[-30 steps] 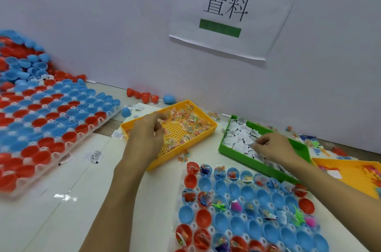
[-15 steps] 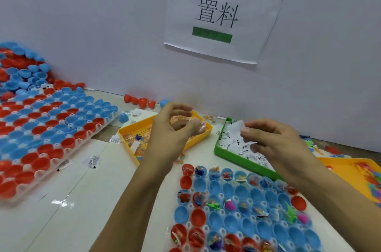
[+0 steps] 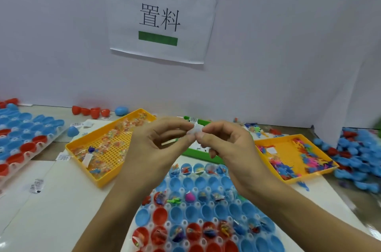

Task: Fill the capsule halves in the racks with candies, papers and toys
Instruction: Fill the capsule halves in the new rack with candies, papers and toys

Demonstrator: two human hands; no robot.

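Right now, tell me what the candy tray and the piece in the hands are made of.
Candy tray: likely moulded plastic, glossy yellow, its floor a perforated grid. The white piece, pinched by the left hand and right hand: looks like thin, crumpled paper, though blurred.

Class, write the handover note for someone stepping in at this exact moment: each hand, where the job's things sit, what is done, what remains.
Left hand and right hand: both raised above the rack, pinching one small white paper between their fingertips.
Rack of capsule halves: directly below the hands.
Candy tray: yellow, to the left.
Green paper tray: mostly hidden behind the hands.
Toy tray: yellow, to the right.
Second rack: far left.
Done: several halves in the near rack already hold items.
Left: many blue halves look empty; the held paper is not yet placed.
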